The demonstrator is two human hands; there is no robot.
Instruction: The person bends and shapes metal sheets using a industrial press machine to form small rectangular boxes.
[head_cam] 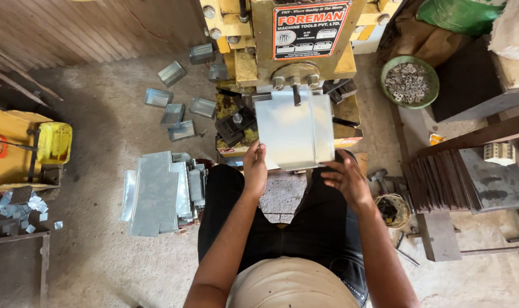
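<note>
A bent sheet-metal piece (293, 128), shiny grey with folded edges, lies under the punch of a yellow press machine (253, 63). My left hand (255, 168) grips its near left corner. At the near right edge my right hand (346, 178) has its fingers spread, fingertips touching or just under the sheet. I sit in front of the machine with black trousers (322, 222) below my arms.
A stack of flat metal sheets (156, 191) lies on the floor to my left. Several finished folded pieces (179, 108) lie scattered beyond it. A green bowl of small metal parts (409, 81) and dark plates (442, 179) stand on the right. A yellow container (54, 142) sits far left.
</note>
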